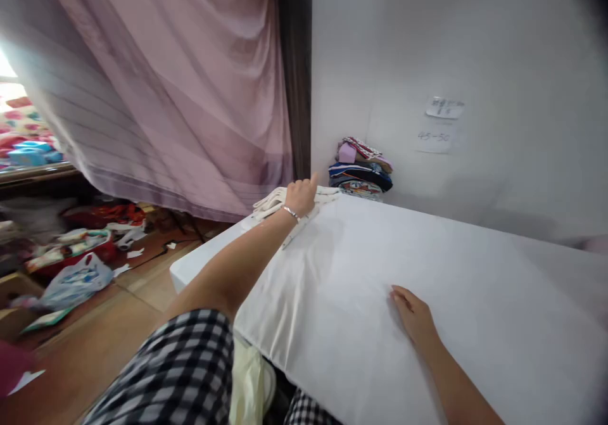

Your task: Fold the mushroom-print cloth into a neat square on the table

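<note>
My left hand [301, 196] reaches to the far left corner of a table covered in white cloth [427, 285]. It rests on a bunch of white clothes hangers [273, 202] lying there, fingers curled over them. A thin bracelet shows on that wrist. My right hand [414, 314] lies flat, palm down, on the white cloth near the table's front edge, holding nothing.
A stack of folded colourful clothes [360, 168] sits in the corner against the white wall, below two paper notes [439, 124]. A pink curtain [180, 83] hangs at the left. Bags and scraps [76, 260] litter the wooden floor to the left.
</note>
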The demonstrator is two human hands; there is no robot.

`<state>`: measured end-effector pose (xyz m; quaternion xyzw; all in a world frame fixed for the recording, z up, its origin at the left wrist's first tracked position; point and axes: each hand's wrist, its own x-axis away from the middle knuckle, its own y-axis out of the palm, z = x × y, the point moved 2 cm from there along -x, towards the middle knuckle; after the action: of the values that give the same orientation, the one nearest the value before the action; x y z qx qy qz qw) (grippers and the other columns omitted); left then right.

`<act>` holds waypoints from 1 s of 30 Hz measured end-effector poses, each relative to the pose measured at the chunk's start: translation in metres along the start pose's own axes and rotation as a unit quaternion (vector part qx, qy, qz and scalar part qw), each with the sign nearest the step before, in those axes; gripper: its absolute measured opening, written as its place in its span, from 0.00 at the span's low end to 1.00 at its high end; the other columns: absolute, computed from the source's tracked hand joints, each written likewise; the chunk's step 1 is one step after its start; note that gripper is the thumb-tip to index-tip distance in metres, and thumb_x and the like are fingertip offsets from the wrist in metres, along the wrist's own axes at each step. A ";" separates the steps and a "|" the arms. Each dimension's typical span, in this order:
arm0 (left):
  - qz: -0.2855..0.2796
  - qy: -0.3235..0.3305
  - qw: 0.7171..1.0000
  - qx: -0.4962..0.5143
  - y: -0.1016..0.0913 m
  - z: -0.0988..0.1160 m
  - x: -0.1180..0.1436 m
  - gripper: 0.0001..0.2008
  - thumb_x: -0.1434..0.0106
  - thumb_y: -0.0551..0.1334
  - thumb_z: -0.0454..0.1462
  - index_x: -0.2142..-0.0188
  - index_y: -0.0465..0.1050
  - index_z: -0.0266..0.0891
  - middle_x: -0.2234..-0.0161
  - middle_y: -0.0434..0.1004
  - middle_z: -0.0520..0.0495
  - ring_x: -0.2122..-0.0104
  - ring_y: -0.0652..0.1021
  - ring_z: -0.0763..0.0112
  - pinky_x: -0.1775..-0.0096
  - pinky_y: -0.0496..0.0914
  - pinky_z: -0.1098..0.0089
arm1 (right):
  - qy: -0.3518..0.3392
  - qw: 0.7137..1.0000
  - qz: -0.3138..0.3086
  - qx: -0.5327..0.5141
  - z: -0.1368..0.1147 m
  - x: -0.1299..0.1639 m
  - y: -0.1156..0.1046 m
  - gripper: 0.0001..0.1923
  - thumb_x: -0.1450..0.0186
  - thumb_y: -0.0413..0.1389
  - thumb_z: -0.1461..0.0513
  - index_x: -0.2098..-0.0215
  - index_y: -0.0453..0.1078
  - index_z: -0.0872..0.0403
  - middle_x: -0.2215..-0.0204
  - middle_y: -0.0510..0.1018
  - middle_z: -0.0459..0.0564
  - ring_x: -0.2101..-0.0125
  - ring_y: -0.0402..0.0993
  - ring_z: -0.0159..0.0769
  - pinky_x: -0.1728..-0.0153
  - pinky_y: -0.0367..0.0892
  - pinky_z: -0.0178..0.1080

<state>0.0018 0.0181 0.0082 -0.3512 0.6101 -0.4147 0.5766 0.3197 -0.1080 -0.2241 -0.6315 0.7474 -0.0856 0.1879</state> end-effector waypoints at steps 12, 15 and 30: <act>-0.052 0.254 0.953 0.154 0.078 0.105 0.227 0.30 0.47 0.50 0.22 0.44 0.61 0.41 0.54 0.71 0.42 0.53 0.70 0.62 0.52 0.64 0.59 | -0.083 0.982 0.169 0.023 -0.018 0.043 -0.062 0.15 0.39 0.51 0.57 0.58 0.72 0.54 0.57 0.76 0.53 0.56 0.71 0.41 0.54 0.66 0.46; 0.019 0.078 0.961 0.264 0.085 0.084 0.233 0.30 0.46 0.56 0.28 0.43 0.58 0.40 0.46 0.64 0.41 0.45 0.64 0.57 0.46 0.60 0.55 | -0.263 0.951 0.058 0.151 -0.054 0.065 -0.043 0.14 0.36 0.49 0.61 0.54 0.70 0.52 0.54 0.74 0.52 0.51 0.68 0.41 0.50 0.62 0.48; -0.181 -0.334 0.552 0.742 0.104 0.095 0.240 0.12 0.47 0.63 0.36 0.61 0.69 0.41 0.55 0.75 0.45 0.58 0.76 0.66 0.60 0.72 0.68 | -0.224 0.930 -0.195 0.218 -0.087 0.017 0.034 0.15 0.44 0.57 0.64 0.57 0.71 0.52 0.58 0.76 0.50 0.54 0.68 0.43 0.52 0.60 0.45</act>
<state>0.0805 -0.1665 -0.1845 -0.0148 -0.2275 -0.6689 0.7076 0.2525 -0.1272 -0.1600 -0.7113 0.5108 -0.1372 0.4629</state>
